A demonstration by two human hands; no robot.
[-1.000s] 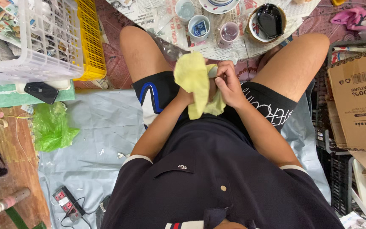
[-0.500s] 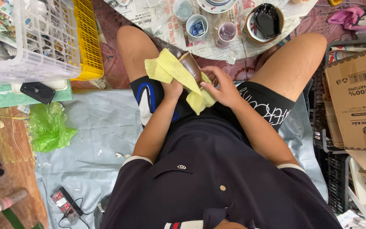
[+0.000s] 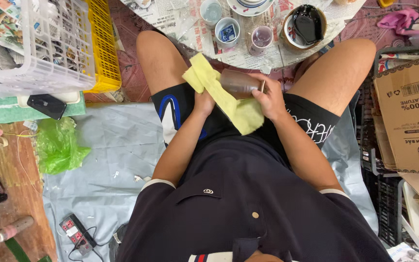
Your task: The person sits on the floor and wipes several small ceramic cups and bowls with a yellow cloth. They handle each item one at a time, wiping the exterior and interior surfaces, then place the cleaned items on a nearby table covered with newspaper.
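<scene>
Wiping that brown cup [image 3: 238,83] over the lap: right hand [image 3: 270,99] grips it sideways, left hand [image 3: 203,103] is closed on the yellow cloth [image 3: 229,99]. I'd rotate the cup slowly, keeping cloth pressure even.

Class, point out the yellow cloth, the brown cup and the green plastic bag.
yellow cloth [image 3: 229,99], head view, middle of the strip.
brown cup [image 3: 238,83], head view, its side wall.
green plastic bag [image 3: 59,145], head view, crumpled centre.

Brown cardboard box [image 3: 410,116] with black print at right, dark phone [image 3: 47,106] screen-down at left
</scene>
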